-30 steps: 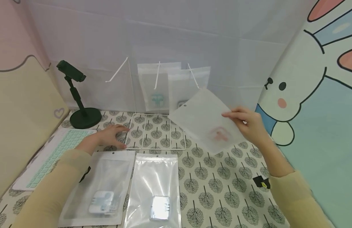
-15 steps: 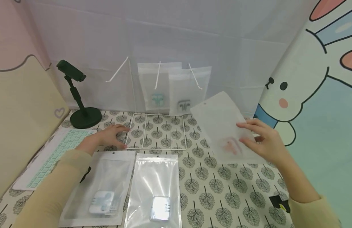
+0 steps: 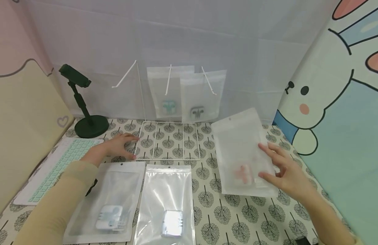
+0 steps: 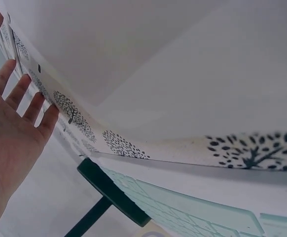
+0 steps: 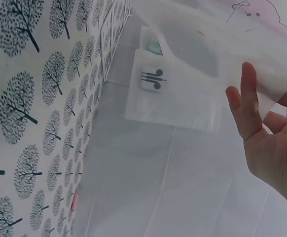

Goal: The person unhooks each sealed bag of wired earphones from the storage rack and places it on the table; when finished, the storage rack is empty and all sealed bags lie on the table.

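Note:
My right hand (image 3: 288, 173) pinches the right edge of a frosted zip bag (image 3: 236, 143) with pink earphones (image 3: 243, 173) inside. In the right wrist view this bag (image 5: 193, 49) hangs tilted, and the fingertips lie against its face. My left hand (image 3: 120, 146) rests on the tablecloth at the left side of a white wire display rack (image 3: 167, 159). Its fingers (image 4: 21, 91) are spread and fairly straight, with the fingertips near or touching the rack's base wire. Two frosted bags hang on the rack's hooks, one with green earphones (image 3: 169, 107), the other with dark earphones (image 3: 197, 112).
At the left, a white hook (image 3: 124, 74) juts forward with nothing on it. Two more zip bags, a frosted one (image 3: 115, 187) and a clear one (image 3: 167, 183), lie in front of the rack. A mint keyboard (image 3: 64, 163) and a dark green stand (image 3: 91, 126) are at left.
My right hand has moved right and down, toward me, with the pink earphone bag. The bag has turned more upright and away from the hanging bags. My left hand has stayed put.

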Motion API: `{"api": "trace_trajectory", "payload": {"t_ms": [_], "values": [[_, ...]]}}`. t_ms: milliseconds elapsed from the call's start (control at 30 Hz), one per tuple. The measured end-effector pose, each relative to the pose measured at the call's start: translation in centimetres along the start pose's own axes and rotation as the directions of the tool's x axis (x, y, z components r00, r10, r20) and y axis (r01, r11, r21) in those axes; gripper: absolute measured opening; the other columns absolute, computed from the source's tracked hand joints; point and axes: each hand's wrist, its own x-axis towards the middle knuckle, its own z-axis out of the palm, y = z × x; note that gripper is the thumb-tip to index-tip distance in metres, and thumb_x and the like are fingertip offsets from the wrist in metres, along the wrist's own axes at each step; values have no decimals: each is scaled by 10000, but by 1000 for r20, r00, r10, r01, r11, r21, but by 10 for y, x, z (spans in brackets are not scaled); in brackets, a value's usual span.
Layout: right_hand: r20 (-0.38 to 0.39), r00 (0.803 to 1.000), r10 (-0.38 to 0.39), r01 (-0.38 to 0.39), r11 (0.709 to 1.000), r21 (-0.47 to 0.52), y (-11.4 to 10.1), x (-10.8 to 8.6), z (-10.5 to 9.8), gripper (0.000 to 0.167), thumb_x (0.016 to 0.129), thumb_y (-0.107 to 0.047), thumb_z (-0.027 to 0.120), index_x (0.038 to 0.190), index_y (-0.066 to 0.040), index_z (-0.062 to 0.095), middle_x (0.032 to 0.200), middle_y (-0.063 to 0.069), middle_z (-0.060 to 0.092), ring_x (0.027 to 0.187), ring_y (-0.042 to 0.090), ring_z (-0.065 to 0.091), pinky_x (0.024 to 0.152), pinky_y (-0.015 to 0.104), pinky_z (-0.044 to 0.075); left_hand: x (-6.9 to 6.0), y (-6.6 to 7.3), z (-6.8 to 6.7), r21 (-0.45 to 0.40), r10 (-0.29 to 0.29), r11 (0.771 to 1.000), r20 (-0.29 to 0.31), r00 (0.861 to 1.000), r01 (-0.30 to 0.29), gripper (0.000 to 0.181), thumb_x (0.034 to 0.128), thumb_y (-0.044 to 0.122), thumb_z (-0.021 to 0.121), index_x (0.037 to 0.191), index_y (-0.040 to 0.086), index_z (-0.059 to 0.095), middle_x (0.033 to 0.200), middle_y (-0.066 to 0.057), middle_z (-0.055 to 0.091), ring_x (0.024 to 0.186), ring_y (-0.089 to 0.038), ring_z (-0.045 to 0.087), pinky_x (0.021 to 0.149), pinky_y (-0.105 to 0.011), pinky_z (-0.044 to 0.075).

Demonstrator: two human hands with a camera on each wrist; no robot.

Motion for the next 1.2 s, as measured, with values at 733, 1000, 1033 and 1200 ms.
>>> {"api": "trace_trajectory", "payload": {"t_ms": [733, 1000, 1033, 1200], "values": [[308, 947, 87, -211, 893, 397, 13, -29, 42, 781, 813, -102, 718, 1482, -123, 315, 1515, 240, 176, 1212, -128, 387, 911, 185, 465, 0, 5, -2, 18, -11, 1000, 16, 1000, 11, 941, 739, 541, 736, 1479, 135, 322, 1516, -220, 212, 1358, -556, 72, 958, -788, 153], [358, 925, 130, -232, 938, 258, 24, -31, 48, 872, 771, -179, 755, 1493, -98, 273, 1481, 296, 194, 1170, 300, 555, 852, 340, 535, 0, 4, -2, 23, -21, 1000, 16, 1000, 20, 964, 725, 552, 743, 1484, 142, 313, 1519, -224, 206, 1363, -544, 86, 963, -785, 152], [368, 919, 140, -230, 949, 214, 25, -31, 47, 895, 761, -204, 762, 1497, -101, 262, 1482, 315, 183, 1143, 366, 559, 857, 374, 532, 0, 4, -2, 22, -20, 1000, 16, 1000, 20, 967, 722, 556, 744, 1484, 143, 314, 1518, -224, 208, 1363, -544, 89, 963, -785, 153], [438, 891, 118, -177, 979, 97, 34, -31, 46, 944, 739, -268, 781, 1505, -124, 250, 1451, 313, 282, 1062, 285, 596, 835, 391, 545, 1, 2, -1, 27, -23, 999, 16, 1000, 22, 970, 716, 571, 741, 1482, 150, 318, 1519, -220, 210, 1363, -544, 87, 964, -783, 160]]}}
